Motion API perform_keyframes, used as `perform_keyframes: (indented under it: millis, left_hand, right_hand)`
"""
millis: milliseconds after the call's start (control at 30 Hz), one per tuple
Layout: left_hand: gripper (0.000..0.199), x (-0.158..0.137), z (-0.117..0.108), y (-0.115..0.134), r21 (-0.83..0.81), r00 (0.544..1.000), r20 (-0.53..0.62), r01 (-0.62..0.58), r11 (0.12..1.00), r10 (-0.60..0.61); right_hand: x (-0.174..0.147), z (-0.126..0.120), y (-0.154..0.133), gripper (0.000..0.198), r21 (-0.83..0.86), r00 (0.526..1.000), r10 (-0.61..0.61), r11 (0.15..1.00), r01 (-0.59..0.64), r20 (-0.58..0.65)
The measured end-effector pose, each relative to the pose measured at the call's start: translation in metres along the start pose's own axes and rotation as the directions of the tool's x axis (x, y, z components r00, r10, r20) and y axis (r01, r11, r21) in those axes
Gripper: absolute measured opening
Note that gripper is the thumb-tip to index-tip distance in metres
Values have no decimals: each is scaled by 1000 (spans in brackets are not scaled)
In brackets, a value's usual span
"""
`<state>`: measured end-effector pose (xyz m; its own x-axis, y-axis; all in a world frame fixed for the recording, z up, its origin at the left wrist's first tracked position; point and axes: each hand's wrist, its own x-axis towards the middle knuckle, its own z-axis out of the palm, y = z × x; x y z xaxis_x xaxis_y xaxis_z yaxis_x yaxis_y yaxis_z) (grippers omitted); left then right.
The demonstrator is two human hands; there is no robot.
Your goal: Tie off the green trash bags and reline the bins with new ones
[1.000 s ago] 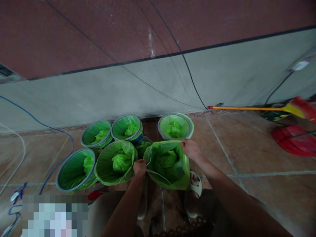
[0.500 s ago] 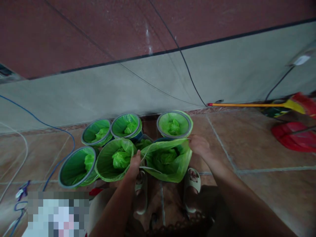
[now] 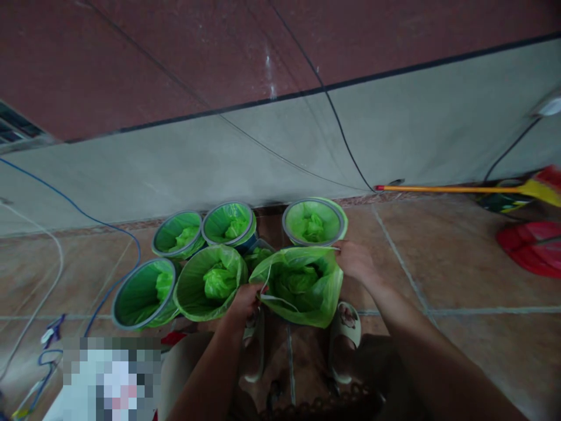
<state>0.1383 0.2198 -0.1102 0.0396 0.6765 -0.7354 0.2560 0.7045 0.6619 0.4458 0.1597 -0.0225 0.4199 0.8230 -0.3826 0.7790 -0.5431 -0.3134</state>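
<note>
A translucent green garbage bag [image 3: 324, 298] lines the bin in front of my feet, its mouth spread wide and its bottom bunched inside. My left hand [image 3: 246, 299] is closed on the left edge of this bag, by a whitish drawstring. At the far right corner, my right hand [image 3: 354, 258] pinches the rim and pulls it taut. Touching distance to the left is another lined bin [image 3: 184, 286] without a visible ring. Behind the held bag stands a lined bin with a grey ring [image 3: 287, 225].
More lined bins with grey rings [image 3: 117, 292] stand at left and along the pale wall [image 3: 245, 158]. A yellow-handled broom [image 3: 447, 189] and red dustpan [image 3: 530, 248] lie right. Blue cable [image 3: 103, 301] crosses the floor left. A blurred-out person is at lower left.
My left hand has moved slightly down and right along the bag's edge. My right hand keeps its hold. The whole view has shifted slightly.
</note>
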Motion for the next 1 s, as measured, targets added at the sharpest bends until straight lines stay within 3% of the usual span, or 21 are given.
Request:
perform_keyframes:
  millis: [133,267,400,567,700,800,900,1000]
  left_hand:
    - [25,2,5,-7,-24,1000,-22,-18,1000,17]
    - [16,2,12,-10,-102,1000,-12,-13,995,12]
    - [19,-1,17,-6,-275,998,3,60,960,-61]
    - [27,-5,17,1,-421,985,148,140,896,-84]
    - [10,-7,18,1,-449,978,208,100,888,-5]
    - [12,-8,19,-3,-332,981,192,32,943,35]
    - [11,-7,20,-9,-56,994,71,-79,995,82]
    - [12,-8,16,-6,135,989,-41,-134,982,141]
  right_hand:
    - [2,2,0,39,-11,999,-29,1000,29,20]
    - [3,3,0,39,-41,999,-42,998,43,17]
    - [3,5,0,39,-56,998,-56,997,56,11]
    - [4,9,0,37,-51,998,-57,997,57,5]
    - [3,9,-1,36,-43,998,-53,998,54,19]
    - [2,8,-3,37,-48,998,-53,997,54,21]
    - [0,5,-4,37,-52,999,-38,998,39,9]
    - [-1,1,-4,37,-44,1000,15,999,-15,-12]
